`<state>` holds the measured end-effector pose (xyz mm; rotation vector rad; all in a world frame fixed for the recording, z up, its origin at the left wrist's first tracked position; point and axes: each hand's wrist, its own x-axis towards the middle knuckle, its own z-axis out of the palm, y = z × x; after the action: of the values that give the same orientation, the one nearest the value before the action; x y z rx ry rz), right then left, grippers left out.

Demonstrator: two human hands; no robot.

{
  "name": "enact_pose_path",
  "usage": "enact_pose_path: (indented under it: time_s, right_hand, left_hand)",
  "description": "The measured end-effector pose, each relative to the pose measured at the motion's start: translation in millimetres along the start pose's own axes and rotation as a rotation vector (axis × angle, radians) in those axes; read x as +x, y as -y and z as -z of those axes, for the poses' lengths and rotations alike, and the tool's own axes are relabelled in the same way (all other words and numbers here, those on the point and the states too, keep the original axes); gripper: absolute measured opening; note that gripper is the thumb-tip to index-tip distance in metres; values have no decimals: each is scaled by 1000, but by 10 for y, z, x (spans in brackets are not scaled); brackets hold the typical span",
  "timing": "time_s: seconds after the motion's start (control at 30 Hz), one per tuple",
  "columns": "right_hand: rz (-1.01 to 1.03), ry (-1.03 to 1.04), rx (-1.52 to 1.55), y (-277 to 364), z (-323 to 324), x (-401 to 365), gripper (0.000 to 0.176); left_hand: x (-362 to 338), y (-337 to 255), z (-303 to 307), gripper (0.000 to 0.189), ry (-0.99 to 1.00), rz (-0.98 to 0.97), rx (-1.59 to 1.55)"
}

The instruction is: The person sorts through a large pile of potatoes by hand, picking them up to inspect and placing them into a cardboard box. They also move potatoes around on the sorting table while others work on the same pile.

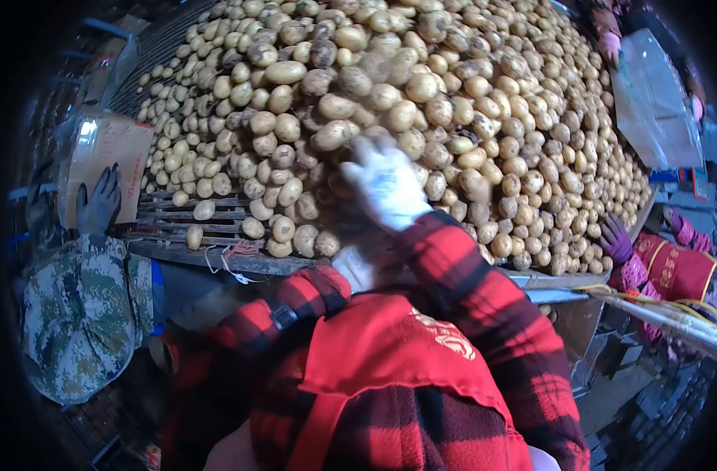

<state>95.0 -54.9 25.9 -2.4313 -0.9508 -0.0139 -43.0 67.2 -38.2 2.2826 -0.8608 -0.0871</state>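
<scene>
Right hand point(386, 184), white-gloved, held out over the pile of potatoes point(453, 118); fingers blurred and set against the potatoes. Whether one is gripped cannot be told. Left hand point(354, 267), also in a pale glove, held low and close to the near edge of the slatted table point(190, 253); its fingers are lost in blur, so open or closed cannot be told. Dark wristband point(282, 316) worn on the left sleeve.

Potatoes, some marked with dark soil, heaped across most of the table. Slats bared at the near left, where a few potatoes are lying apart from the heap. Pinkish string point(245, 249) caught along the near edge, beside the bare slats.

Left side closed off by a cardboard carton point(111, 161); a co-worker's dark-gloved hand point(98, 196) seen against its front, camouflage clothing point(84, 314) below. Far right corner taken up by a plastic-covered box point(653, 86), with a pink-gloved hand point(609, 47) at its upper edge. At the near right, a purple-gloved hand point(616, 239) placed at the pile's margin, red apron point(676, 271) beyond. The space in front of that apron crossed by a pale pole point(673, 322), with yellow cord point(692, 304) strung alongside
</scene>
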Motion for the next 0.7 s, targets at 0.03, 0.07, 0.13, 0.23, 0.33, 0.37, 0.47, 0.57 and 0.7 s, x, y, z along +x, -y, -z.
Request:
enact_pose_path:
  time_s: [0.03, 0.07, 0.13, 0.23, 0.33, 0.37, 0.47, 0.57, 0.7]
  right_hand:
    - [122, -158, -39, -56, 223, -85, 26]
    - [-149, -162, 384, -20, 462, -205, 24]
    - [-538, -193, 817, -193, 634, -361, 26]
    - [-132, -247, 302, -157, 620, -164, 40]
    - [-17, 14, -187, 266, 371, 425, 64]
    - [-70, 71, -311, 285, 127, 578, 67]
    - [-99, 106, -62, 150, 100, 659, 49]
    - [-137, -19, 282, -38, 483, 370, 44]
    - [-591, -235, 1219, -344, 787, -143, 52]
  left_hand:
    - [35, -41, 79, 41, 6, -4, 40]
    - [33, -87, 172, 36, -9, 21, 45]
    - [17, -67, 241, 34, -222, 14, -105]
    - [-62, -166, 320, 29, -248, 193, -109]
    - [73, -164, 379, 32, -282, 98, -85]
    - [41, -114, 336, 32, -240, 111, -31]
    - [146, -74, 457, 27, -263, -120, 126]
    - [119, 49, 760, 23, -555, 61, 260]
    - [415, 725, 1596, 41, -706, 304, 180]
